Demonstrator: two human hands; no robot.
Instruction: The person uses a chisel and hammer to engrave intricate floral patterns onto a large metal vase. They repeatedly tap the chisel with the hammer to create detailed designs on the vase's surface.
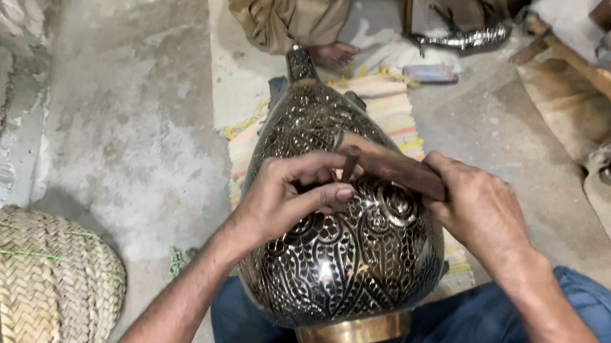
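A punch [350,163] is pinched upright in the left hand [288,198], tip on the vase [344,237] lying beneath the fingers, while a hammer [394,167] is gripped by the right hand [479,206]; if mis-struck, the punch could skid and the engraving be scarred.

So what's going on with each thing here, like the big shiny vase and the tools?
Engraved metal vase: lying tilted across the person's lap, neck pointing away.
Small punch: upright, tip on the vase, pinched by the left hand.
Wooden hammer piece: held by the right hand, resting against the punch top.
Woven basket: sitting on the floor, tipped over.
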